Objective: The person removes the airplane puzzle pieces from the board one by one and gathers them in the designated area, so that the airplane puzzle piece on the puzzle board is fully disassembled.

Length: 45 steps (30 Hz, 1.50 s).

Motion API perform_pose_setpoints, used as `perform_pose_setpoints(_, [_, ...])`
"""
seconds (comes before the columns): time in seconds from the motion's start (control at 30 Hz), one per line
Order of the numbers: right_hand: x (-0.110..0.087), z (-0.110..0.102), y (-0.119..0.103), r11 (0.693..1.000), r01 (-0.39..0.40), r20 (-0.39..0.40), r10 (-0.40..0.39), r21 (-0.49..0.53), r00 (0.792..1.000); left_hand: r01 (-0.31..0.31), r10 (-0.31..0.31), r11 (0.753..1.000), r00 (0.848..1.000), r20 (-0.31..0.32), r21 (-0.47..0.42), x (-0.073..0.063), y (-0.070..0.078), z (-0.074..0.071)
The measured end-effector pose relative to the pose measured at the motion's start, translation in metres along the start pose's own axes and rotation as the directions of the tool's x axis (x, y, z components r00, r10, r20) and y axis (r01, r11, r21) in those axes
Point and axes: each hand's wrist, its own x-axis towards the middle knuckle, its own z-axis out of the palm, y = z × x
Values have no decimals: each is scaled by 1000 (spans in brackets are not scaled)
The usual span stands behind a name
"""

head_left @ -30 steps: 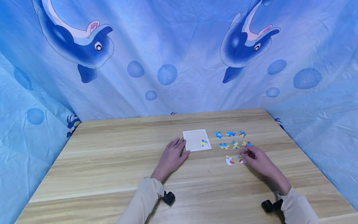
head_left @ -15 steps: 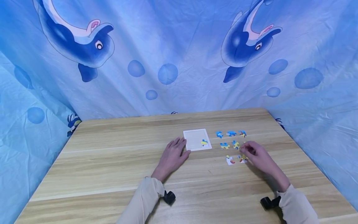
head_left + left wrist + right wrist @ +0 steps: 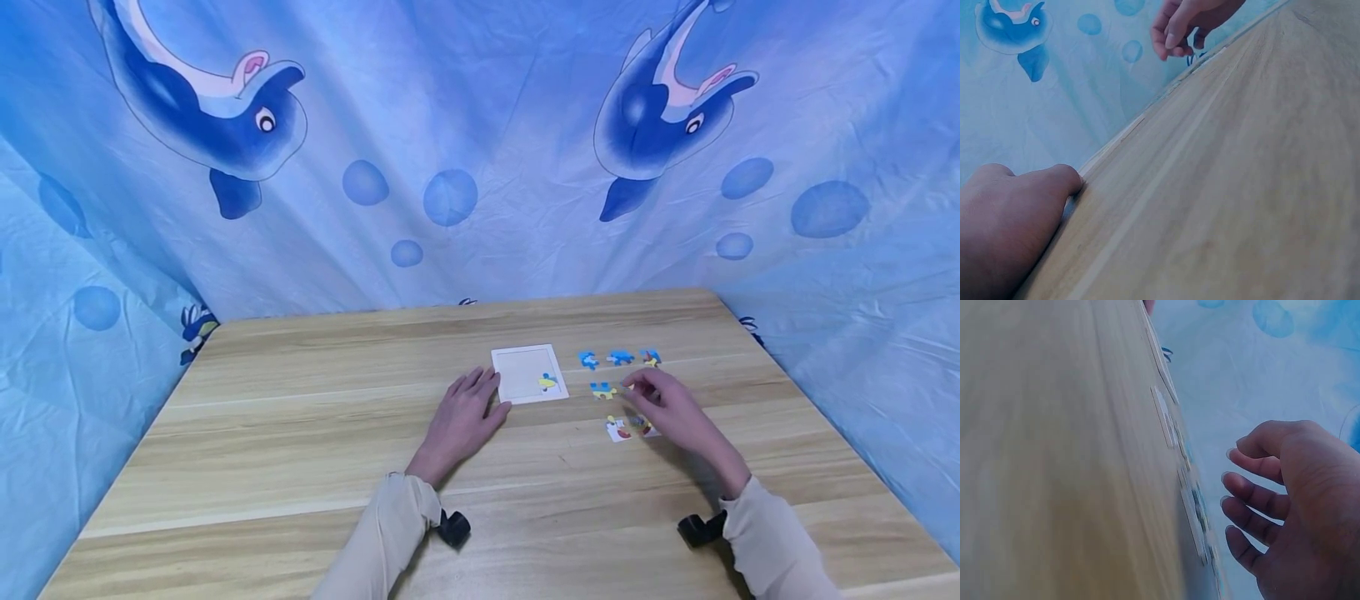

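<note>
My left hand (image 3: 463,421) lies palm down on the table, fingers at the left edge of a square white puzzle tray (image 3: 521,368). One yellow-and-blue jigsaw piece (image 3: 547,382) sits in the tray's lower right corner. Right of the tray, my right hand (image 3: 671,408) hovers over rows of loose jigsaw pieces. Its fingers bend loosely in the right wrist view, thumb and index tips close together with no piece visible between them. Just left of its fingertips is a blue-and-yellow piece (image 3: 602,391); below, a white-and-red piece (image 3: 617,429). The hand hides some middle-row pieces.
Three bluish pieces, among them a blue one (image 3: 619,357), form the far row. The wooden table (image 3: 300,433) reaches back to a blue dolphin-print curtain (image 3: 510,167). Each wrist wears a black camera, such as the left one (image 3: 453,529).
My right hand has moved left along the middle row, from its right end to over the piece beside the blue-and-yellow one. The left hand and the tray have stayed put.
</note>
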Motion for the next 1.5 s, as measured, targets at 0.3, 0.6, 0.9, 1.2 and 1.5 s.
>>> perform_pose_setpoints(0.3, [16,15,-7,998,43,29,-44,47,999,1,-1,1000,1000,3,5,0,1,1])
perform_pose_setpoints(0.6, [29,29,-16,998,23,68,-27,56,997,-4,4,1000,1000,-1,4,0,2,0])
perform_pose_setpoints(0.9, [41,42,-25,996,58,79,-64,72,995,-4,4,1000,1000,0,10,0,1,2])
perform_pose_setpoints(1.2, [51,54,-33,994,82,86,-88,68,992,-8,8,1000,1000,-14,3,0,1,2])
perform_pose_setpoints(1.5, [59,65,-38,989,146,71,-145,1,987,-55,56,998,996,-71,8,0,-1,3])
